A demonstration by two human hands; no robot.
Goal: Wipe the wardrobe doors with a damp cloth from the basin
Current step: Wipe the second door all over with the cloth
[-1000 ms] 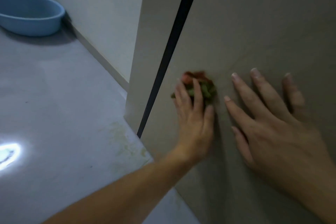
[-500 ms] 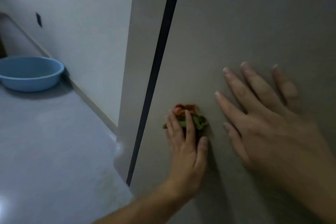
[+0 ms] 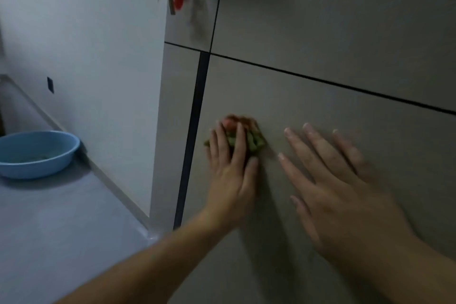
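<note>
Backdrop: wardrobe door, blue basin at lower left.
Left hand grip: flat, pressing cloth to door.
Right hand grip: spread, empty.
Progress: mid-wipe; other panels likely left.

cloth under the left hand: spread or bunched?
Bunched. The cloth is a crumpled wad poking out beyond the left hand, which presses it to the wardrobe door.
</note>
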